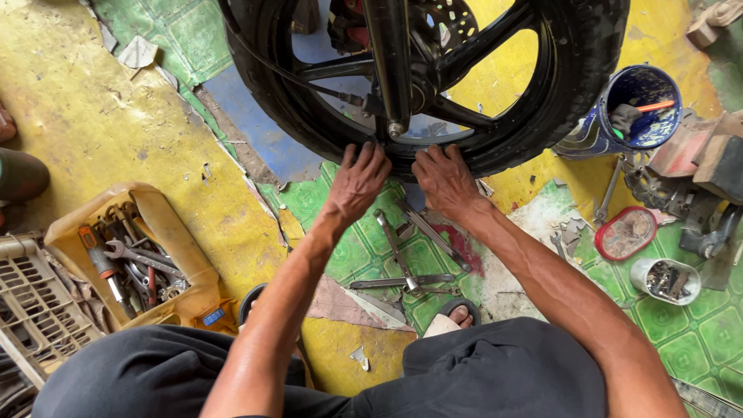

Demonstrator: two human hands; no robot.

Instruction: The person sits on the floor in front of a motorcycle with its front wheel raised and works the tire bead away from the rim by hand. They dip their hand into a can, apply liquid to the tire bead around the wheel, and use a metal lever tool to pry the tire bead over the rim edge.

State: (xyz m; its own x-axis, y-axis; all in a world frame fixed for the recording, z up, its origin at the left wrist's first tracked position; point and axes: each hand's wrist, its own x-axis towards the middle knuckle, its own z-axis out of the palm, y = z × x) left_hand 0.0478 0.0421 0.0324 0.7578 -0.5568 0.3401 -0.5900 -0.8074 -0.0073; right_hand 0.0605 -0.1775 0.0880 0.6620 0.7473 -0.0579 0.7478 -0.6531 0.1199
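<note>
Dark-trousered knees point(232, 371) frame a patterned green and yellow floor point(116, 139). Left hand point(357, 179) and right hand point(443, 176) press spread fingers flat against the black motorcycle wheel's rubber tyre point(573, 85), gripping nothing. Wheel remains mounted, upright at the floor's far edge; long steel wrenches point(410, 248) lie unused beneath.

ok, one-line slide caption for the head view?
Both bare hands, left hand and right hand, press on a black motorcycle wheel above wrenches on the floor.
</note>
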